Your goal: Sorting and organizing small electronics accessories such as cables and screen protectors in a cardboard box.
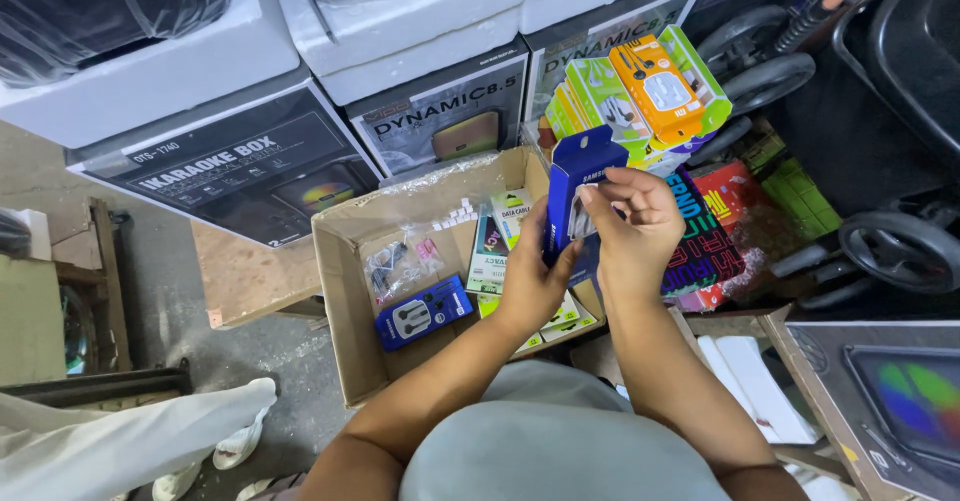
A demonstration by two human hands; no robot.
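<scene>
I hold a tall blue accessory package upright over an open cardboard box. My left hand grips its lower left side from below. My right hand closes on its right edge, fingers curled at the clear window on its front. Inside the box lie another blue earphone pack, clear plastic bags with small parts and several green and white cable packs.
A stack of green and orange earphone packs stands behind the held package. Large speaker cartons topped with white foam line the back. Black wheels and colourful boxes sit at right. A person's light trouser leg and sandal are at lower left.
</scene>
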